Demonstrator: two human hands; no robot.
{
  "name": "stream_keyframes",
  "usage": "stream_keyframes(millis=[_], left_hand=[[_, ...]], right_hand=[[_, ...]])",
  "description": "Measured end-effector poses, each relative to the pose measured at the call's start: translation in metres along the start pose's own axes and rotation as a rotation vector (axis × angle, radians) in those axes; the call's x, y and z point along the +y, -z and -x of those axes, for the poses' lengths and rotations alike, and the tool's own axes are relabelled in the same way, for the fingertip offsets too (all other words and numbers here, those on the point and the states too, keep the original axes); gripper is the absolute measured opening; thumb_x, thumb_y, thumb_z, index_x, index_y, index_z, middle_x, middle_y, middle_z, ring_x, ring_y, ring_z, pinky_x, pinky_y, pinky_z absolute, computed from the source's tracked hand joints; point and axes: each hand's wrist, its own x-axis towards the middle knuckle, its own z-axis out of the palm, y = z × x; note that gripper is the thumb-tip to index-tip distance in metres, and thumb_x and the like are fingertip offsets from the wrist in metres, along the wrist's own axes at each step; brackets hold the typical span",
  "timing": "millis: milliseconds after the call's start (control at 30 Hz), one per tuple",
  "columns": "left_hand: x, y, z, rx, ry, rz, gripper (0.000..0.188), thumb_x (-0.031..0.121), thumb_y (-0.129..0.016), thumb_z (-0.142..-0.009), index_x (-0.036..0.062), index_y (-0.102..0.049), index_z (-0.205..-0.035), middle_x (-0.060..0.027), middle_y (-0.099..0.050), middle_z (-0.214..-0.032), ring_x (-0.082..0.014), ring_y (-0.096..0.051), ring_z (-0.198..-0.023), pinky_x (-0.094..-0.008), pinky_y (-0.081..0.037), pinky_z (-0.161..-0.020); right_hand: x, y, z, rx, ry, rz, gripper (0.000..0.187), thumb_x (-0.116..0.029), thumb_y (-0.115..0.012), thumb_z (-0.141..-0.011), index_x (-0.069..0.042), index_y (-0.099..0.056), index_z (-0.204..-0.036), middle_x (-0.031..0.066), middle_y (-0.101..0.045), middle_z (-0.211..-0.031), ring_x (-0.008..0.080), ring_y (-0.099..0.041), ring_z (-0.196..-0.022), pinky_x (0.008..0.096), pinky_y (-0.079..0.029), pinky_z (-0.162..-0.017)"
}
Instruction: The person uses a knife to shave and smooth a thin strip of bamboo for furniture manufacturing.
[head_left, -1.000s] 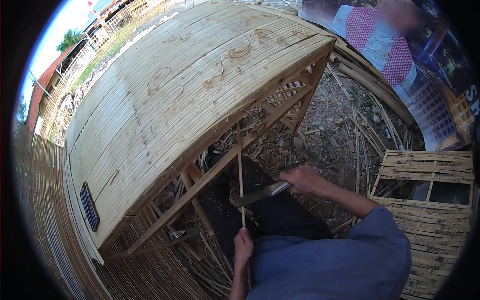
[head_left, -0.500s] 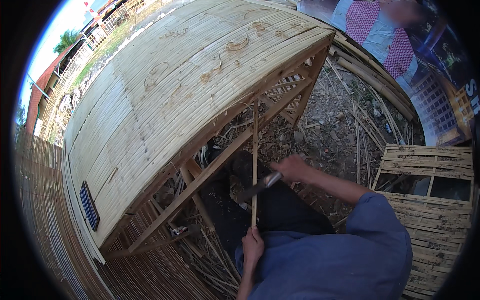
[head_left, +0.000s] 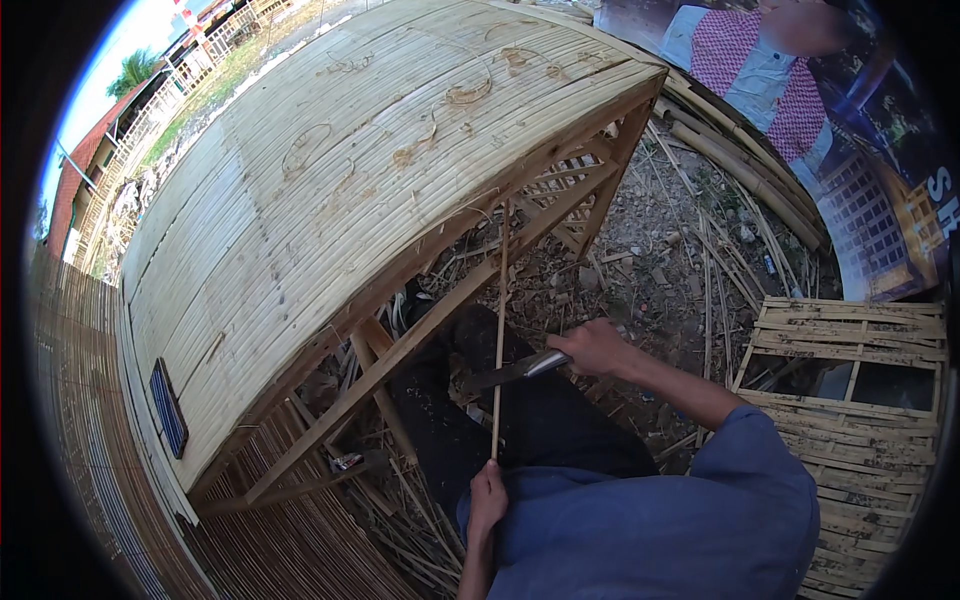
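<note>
My left hand is closed around the near end of a thin bamboo strip, low in front of my blue shirt. From there the strip runs away from me, its far end reaching the underside of the bamboo table. My right hand grips the shiny handle of a large knife. Its dark blade points left and crosses the strip above my dark trousers; whether the edge bites into the strip cannot be made out.
A slatted bamboo table with curled shavings and a dark phone-like slab stands ahead and left. Offcuts litter the ground. Bamboo poles lie far right, beside a printed banner. A woven bamboo panel is at right.
The knife has turned more level across the strip, and my right hand sits slightly lower and further right. My left hand has shifted a little left with the strip. The whole view has tilted slightly.
</note>
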Motion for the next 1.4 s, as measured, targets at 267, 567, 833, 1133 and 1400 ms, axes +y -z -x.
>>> stream_keyframes(millis=[267, 567, 833, 1133, 1400], left_hand=[[-0.001, -0.001, 0.004, -0.137, 0.012, 0.204, 0.047, 0.043, -0.028, -0.100, 0.0108, -0.038, -0.067, 0.0064, -0.027, -0.059, -0.0049, -0.026, -0.050, -0.0243, -0.025, -0.046], [-0.005, -0.003, 0.003, -0.034, -0.065, -0.009, 0.052, 0.035, -0.027, -0.100, -0.0014, -0.045, -0.067, -0.0100, -0.042, -0.052, -0.0212, -0.040, -0.047, -0.0374, -0.033, -0.048], [0.014, -0.007, -0.002, -0.051, -0.063, 0.001, 0.048, 0.031, -0.030, -0.099, -0.0044, -0.048, -0.074, -0.0167, -0.043, -0.053, -0.0265, -0.043, -0.049, -0.0400, -0.037, -0.051], [0.030, -0.007, 0.006, -0.010, -0.080, -0.149, 0.045, 0.028, -0.031, -0.098, -0.0051, -0.051, -0.076, -0.0244, -0.049, -0.060, -0.0421, -0.053, -0.058, -0.0436, -0.038, -0.053], [0.013, 0.001, 0.002, -0.046, -0.058, -0.104, 0.048, 0.032, -0.030, -0.099, -0.0051, -0.049, -0.075, -0.0200, -0.046, -0.057, -0.0313, -0.047, -0.052, -0.0417, -0.038, -0.053]], right_hand=[[0.045, -0.010, -0.059, 0.219, -0.400, -0.131, 0.019, -0.008, -0.060, -0.068, -0.007, -0.056, -0.086, 0.0132, -0.062, -0.065, 0.0350, -0.065, -0.070, 0.0457, -0.051, -0.062], [0.009, 0.005, -0.045, -0.107, 0.293, 0.202, 0.025, -0.006, -0.058, -0.069, -0.005, -0.055, -0.094, 0.0193, -0.062, -0.070, 0.0366, -0.065, -0.071, 0.0471, -0.051, -0.064], [0.025, 0.011, -0.052, 0.072, -0.302, -0.066, 0.019, -0.009, -0.059, -0.071, -0.007, -0.058, -0.090, 0.0156, -0.064, -0.070, 0.0358, -0.065, -0.069, 0.0424, -0.052, -0.059], [0.108, 0.003, -0.074, 0.172, -0.691, -0.205, 0.026, -0.006, -0.057, -0.072, -0.003, -0.057, -0.097, 0.0184, -0.064, -0.076, 0.0363, -0.064, -0.073, 0.0431, -0.052, -0.065], [0.027, 0.009, -0.039, -0.189, 0.216, 0.226, 0.027, -0.006, -0.059, -0.071, -0.006, -0.057, -0.098, 0.0186, -0.064, -0.076, 0.0366, -0.064, -0.073, 0.0438, -0.052, -0.065]])
